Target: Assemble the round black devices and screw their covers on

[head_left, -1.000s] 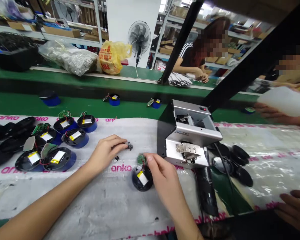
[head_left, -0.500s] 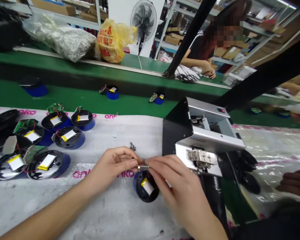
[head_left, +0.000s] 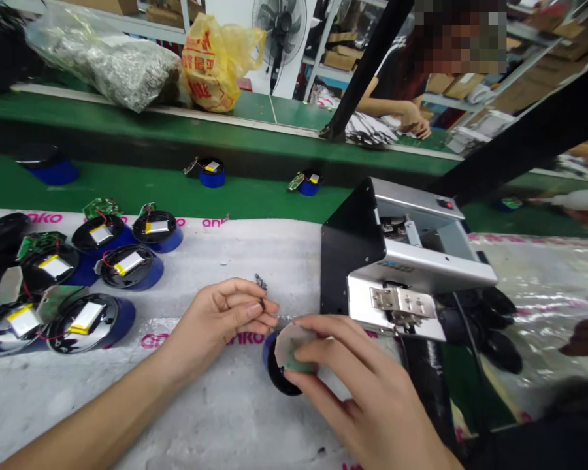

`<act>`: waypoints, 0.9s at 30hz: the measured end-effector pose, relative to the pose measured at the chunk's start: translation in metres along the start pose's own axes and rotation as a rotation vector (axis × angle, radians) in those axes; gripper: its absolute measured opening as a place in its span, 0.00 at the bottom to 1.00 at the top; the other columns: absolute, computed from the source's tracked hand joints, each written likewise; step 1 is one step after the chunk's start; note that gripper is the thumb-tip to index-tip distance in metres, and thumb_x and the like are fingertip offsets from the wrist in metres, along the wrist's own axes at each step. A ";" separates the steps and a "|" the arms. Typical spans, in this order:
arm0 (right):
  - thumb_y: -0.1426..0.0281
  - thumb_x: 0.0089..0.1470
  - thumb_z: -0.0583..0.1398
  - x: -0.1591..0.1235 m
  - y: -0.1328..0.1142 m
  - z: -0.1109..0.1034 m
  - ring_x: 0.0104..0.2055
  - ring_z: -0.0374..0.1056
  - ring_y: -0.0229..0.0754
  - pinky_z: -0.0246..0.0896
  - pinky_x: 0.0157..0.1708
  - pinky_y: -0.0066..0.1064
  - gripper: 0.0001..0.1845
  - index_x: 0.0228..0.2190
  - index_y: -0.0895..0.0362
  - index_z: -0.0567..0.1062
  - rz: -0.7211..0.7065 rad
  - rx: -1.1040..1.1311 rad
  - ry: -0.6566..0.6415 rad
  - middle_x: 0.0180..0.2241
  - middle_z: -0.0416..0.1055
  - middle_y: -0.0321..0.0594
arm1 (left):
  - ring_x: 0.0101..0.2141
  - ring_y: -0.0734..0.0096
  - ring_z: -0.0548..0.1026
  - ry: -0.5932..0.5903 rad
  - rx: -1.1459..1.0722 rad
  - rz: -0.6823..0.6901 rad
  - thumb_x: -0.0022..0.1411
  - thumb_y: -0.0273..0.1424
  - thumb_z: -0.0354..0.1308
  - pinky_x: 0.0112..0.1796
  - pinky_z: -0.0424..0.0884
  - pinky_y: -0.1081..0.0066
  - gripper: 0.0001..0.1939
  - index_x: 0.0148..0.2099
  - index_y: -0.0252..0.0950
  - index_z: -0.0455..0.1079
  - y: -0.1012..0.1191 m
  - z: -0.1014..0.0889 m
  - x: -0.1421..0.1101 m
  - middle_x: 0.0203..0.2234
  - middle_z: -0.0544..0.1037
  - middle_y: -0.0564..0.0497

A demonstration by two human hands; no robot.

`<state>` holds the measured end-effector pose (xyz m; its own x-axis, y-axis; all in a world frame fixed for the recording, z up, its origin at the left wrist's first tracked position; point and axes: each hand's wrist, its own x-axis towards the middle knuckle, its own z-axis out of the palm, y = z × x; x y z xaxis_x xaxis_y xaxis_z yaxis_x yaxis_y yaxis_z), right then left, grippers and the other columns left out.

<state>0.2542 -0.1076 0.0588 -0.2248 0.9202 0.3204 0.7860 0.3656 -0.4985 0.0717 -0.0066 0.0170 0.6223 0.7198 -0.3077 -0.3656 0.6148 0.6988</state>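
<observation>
My right hand (head_left: 345,372) grips a circuit board (head_left: 298,346) by its edges, its pale and green face turned towards me. Right beneath the board sits a round blue housing (head_left: 269,362) with a black top, mostly covered by board and fingers. To the left, the thumb and fingers of my left hand (head_left: 238,310) are pinched on a small dark screw (head_left: 262,304), only partly visible. A little pile of dark screws (head_left: 261,281) lies on the white sheet just beyond those fingertips.
Several blue housings (head_left: 132,267) with batteries and wired boards stand at left. A metal screw-feeder-like machine (head_left: 411,254) is at right, near black round parts (head_left: 494,346). More housings (head_left: 212,173) sit on the green belt. Across it, a person's hands (head_left: 414,123) handle white pieces.
My hands have moved apart. My right hand has tilted the board from edge-on to face-on above the housing, while my left hand has drawn slightly back towards the screw pile.
</observation>
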 end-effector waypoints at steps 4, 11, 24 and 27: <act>0.73 0.60 0.62 -0.009 -0.005 0.010 0.51 0.68 0.41 0.71 0.49 0.32 0.13 0.46 0.52 0.70 0.008 -0.019 0.088 0.50 0.69 0.42 | 0.27 0.76 0.82 -0.065 -0.002 -0.030 0.51 0.30 0.75 0.31 0.78 0.81 0.07 0.34 0.36 0.83 0.002 -0.008 -0.001 0.28 0.86 0.50; 0.73 0.60 0.62 -0.010 -0.009 0.018 0.54 0.66 0.40 0.70 0.52 0.30 0.13 0.47 0.54 0.71 0.042 -0.026 0.125 0.53 0.69 0.42 | 0.24 0.81 0.77 -0.075 0.062 -0.039 0.50 0.32 0.76 0.29 0.75 0.83 0.08 0.34 0.37 0.84 -0.003 -0.007 -0.003 0.24 0.84 0.52; 0.78 0.61 0.59 -0.014 -0.005 0.005 0.63 0.59 0.49 0.66 0.61 0.43 0.23 0.57 0.56 0.67 -0.073 -0.116 -0.122 0.60 0.66 0.44 | 0.28 0.75 0.77 -0.102 0.608 0.094 0.57 0.24 0.67 0.31 0.74 0.79 0.09 0.35 0.44 0.85 0.016 -0.001 -0.012 0.26 0.82 0.54; 0.75 0.62 0.58 -0.011 -0.008 -0.002 0.56 0.66 0.46 0.71 0.54 0.38 0.24 0.59 0.56 0.66 -0.055 -0.146 -0.077 0.53 0.70 0.45 | 0.25 0.73 0.77 -0.093 0.523 0.061 0.55 0.25 0.68 0.30 0.75 0.75 0.11 0.39 0.46 0.84 0.020 0.006 -0.016 0.24 0.82 0.55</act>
<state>0.2514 -0.1208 0.0605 -0.3088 0.9093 0.2788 0.8453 0.3968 -0.3579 0.0588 -0.0076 0.0399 0.6781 0.7030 -0.2143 -0.0241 0.3127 0.9495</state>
